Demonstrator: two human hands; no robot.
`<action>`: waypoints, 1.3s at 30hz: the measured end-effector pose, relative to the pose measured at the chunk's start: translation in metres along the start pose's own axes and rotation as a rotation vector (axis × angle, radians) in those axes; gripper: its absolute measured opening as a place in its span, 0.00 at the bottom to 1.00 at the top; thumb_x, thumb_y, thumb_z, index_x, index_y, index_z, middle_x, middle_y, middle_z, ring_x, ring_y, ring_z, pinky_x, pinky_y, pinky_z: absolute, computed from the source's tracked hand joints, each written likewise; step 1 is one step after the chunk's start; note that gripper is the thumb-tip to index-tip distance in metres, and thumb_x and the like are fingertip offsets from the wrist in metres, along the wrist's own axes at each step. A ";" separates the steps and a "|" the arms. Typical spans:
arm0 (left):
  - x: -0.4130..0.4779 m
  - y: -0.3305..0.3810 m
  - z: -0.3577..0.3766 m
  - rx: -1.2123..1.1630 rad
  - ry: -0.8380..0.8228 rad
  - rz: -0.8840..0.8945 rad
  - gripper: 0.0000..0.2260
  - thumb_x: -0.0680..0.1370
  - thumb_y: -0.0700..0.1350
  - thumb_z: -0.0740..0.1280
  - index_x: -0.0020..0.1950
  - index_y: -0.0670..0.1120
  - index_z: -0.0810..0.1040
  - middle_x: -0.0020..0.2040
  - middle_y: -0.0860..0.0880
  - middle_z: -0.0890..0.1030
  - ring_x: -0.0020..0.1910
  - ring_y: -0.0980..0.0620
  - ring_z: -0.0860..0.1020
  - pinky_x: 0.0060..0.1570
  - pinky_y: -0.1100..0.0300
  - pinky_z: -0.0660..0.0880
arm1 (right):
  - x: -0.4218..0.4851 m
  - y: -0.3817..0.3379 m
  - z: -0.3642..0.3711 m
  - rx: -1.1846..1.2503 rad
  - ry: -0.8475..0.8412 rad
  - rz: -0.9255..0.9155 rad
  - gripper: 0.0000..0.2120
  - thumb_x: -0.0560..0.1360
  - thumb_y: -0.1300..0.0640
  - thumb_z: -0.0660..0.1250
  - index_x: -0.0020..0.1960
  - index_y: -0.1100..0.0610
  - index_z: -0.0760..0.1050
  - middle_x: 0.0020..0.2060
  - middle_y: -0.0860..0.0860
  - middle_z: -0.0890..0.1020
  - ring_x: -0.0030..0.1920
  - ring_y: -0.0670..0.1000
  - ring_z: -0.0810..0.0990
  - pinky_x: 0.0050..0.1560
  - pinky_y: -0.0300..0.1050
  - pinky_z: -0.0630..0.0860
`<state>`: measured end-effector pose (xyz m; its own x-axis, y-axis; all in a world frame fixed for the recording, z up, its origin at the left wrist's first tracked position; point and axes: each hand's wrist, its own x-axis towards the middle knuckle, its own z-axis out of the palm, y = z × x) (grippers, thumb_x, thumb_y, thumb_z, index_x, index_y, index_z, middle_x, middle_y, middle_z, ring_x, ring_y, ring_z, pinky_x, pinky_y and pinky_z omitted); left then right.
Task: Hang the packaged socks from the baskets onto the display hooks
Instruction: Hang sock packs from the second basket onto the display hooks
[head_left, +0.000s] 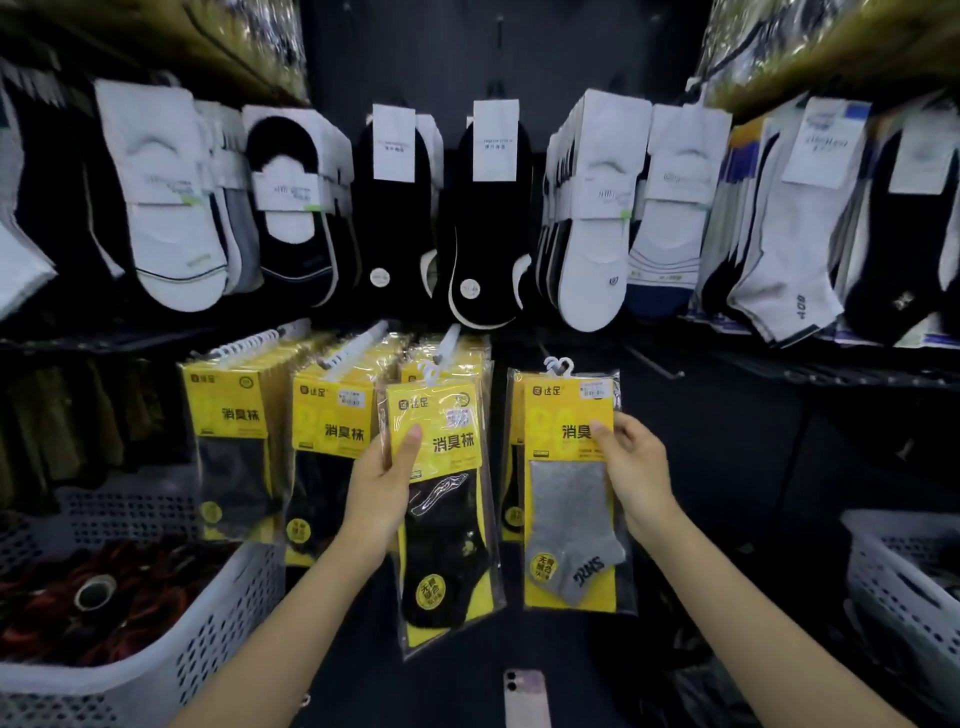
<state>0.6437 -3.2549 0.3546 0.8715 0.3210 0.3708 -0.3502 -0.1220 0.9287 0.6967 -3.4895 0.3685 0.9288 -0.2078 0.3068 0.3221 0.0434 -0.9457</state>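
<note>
- The upper row of socks (592, 208) hangs low over the yellow packs. If I lift a pack too high to reach its hook, I think it may brush that row and knock a pair off.
- The left basket (208, 639) sits under my left forearm and the right basket (893, 582) is off to the right. A dropped pack could land in the wrong one or on the dark floor between them.
- The hung yellow packs (332, 426) crowd their hooks. Pushing another pack on could shove the front ones off the tip.
- The black sock pack (447, 519) is held up in front of the third row. My left hand (387, 488) grasps its left edge, thumb on the front. The film looks slick, so a one-sided hold may let it twist or slip.
- The grey sock pack (571, 493) is just to its right. My right hand (636, 467) pinches its right edge, and another pack shows behind it.
- Its white hanger (558, 366) is small, and I cannot tell whether it is on a hook. Letting go early would drop the pack.
- The display hook (448, 343) above the black pack is thin and easy to miss.
- The phone (527, 696) lies below, where a falling pack could hit it.
</note>
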 end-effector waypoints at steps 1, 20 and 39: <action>0.001 0.000 -0.001 -0.010 -0.007 -0.003 0.08 0.78 0.56 0.61 0.56 0.56 0.72 0.46 0.67 0.74 0.45 0.72 0.70 0.49 0.71 0.64 | 0.003 0.003 0.004 -0.013 -0.017 0.006 0.04 0.79 0.59 0.64 0.49 0.54 0.78 0.45 0.51 0.85 0.46 0.47 0.83 0.43 0.36 0.79; 0.000 -0.006 -0.007 -0.034 0.021 -0.046 0.03 0.79 0.55 0.62 0.51 0.59 0.72 0.47 0.65 0.75 0.43 0.72 0.73 0.40 0.74 0.67 | 0.033 0.052 0.037 -0.019 0.333 0.087 0.09 0.76 0.55 0.68 0.54 0.56 0.73 0.45 0.46 0.78 0.49 0.49 0.77 0.42 0.34 0.71; -0.019 -0.007 0.027 -0.133 0.000 -0.080 0.07 0.72 0.49 0.72 0.49 0.53 0.80 0.41 0.57 0.85 0.41 0.57 0.84 0.34 0.68 0.77 | -0.057 0.018 0.044 0.216 -0.192 0.161 0.09 0.75 0.58 0.69 0.54 0.58 0.76 0.49 0.55 0.85 0.50 0.54 0.84 0.48 0.48 0.81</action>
<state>0.6391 -3.2858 0.3408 0.8984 0.3249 0.2956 -0.3221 0.0297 0.9462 0.6578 -3.4340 0.3385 0.9818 0.0058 0.1897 0.1810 0.2713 -0.9453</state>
